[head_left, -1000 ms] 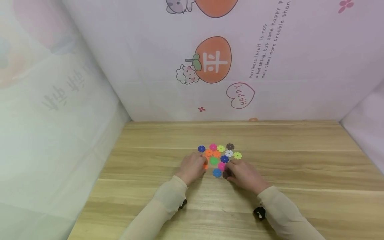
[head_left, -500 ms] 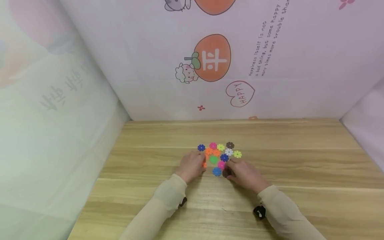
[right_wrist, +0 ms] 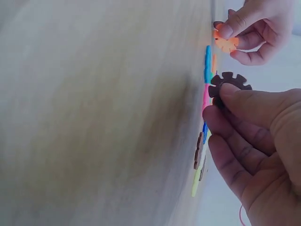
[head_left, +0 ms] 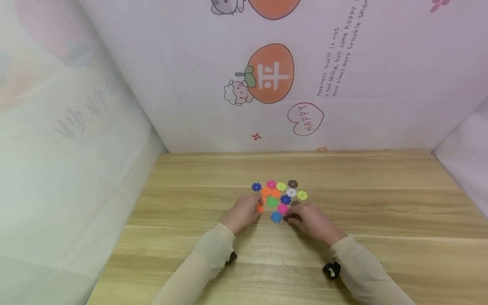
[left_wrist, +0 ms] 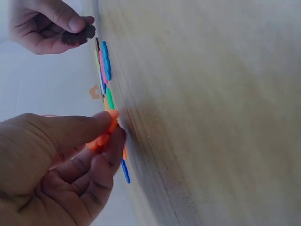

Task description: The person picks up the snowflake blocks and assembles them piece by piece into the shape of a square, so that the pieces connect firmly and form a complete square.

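Note:
My left hand [head_left: 242,213] pinches an orange snowflake disc [right_wrist: 226,44] between thumb and fingers at the near left of a cluster of discs. In my right hand [head_left: 313,222], thumb and fingertips pinch a dark brown snowflake disc [right_wrist: 241,81], tilted up on edge. Between the hands lie a light blue disc [head_left: 276,217], a pink disc [head_left: 282,209] and a green disc [head_left: 272,202]. Another brown disc [right_wrist: 198,151] lies beside the right hand, partly hidden by it in the head view.
Behind the hands, the wooden table [head_left: 190,182] bears a dark blue disc [head_left: 256,187], a white disc [head_left: 291,192], a yellow disc [head_left: 302,195] and several others. A printed cloth wall [head_left: 206,118] rises along the table's back edge; a white cloth [head_left: 76,190] hangs on the left.
My right fingers have tipped the brown disc up, and it now shows more edge-on. More of the other brown disc appears behind that hand. The left hand has barely moved.

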A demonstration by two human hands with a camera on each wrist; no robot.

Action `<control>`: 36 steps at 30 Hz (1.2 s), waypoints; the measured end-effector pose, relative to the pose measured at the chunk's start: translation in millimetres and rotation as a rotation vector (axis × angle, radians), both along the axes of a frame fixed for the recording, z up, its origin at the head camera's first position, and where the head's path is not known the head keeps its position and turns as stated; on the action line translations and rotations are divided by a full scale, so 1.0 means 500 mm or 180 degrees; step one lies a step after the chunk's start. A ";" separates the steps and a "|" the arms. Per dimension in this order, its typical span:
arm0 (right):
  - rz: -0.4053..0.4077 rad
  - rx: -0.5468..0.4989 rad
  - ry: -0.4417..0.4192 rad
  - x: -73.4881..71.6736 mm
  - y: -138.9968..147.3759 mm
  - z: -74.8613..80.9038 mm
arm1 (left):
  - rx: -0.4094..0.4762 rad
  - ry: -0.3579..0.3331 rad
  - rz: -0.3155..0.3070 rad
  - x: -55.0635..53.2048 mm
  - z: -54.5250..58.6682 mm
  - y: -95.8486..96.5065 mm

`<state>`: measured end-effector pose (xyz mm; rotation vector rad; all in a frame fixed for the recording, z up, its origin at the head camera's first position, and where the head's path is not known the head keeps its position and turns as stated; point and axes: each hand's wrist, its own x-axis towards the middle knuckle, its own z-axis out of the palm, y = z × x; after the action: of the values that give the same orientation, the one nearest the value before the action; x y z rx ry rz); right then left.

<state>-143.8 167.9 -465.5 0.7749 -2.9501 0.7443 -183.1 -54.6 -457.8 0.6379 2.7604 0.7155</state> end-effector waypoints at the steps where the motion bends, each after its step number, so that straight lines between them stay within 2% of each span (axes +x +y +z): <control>1: -0.0030 -0.0056 -0.0014 0.001 0.001 0.001 | 0.0077 -0.0050 0.0010 0.000 0.000 -0.001; 12: -0.0313 -0.0576 -0.0128 0.008 0.002 0.011 | 0.1030 -0.0630 0.0242 0.012 -0.004 -0.010; 18: -0.0311 -0.0798 -0.0007 0.013 0.003 0.018 | 0.1606 -0.1051 0.0468 0.021 0.007 -0.013; 22: -0.0287 -0.0941 0.0149 0.017 0.003 0.022 | 0.1841 -0.1221 0.0547 0.025 0.012 -0.012; 29: -0.0248 -0.1186 0.0227 0.019 -0.001 0.024 | 0.2365 -0.1820 0.0674 0.034 0.029 -0.003; 32: -0.0228 -0.1201 0.0292 0.020 -0.004 0.029 | 0.2528 -0.1940 0.0679 0.036 0.036 0.001; 36: -0.0200 -0.1169 0.0383 0.022 -0.008 0.035 | 0.2622 -0.1989 0.0676 0.038 0.042 0.003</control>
<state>-132.6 163.8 -447.8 0.6667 -2.6048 1.1440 -164.3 -52.9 -436.7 0.1696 1.9050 1.7702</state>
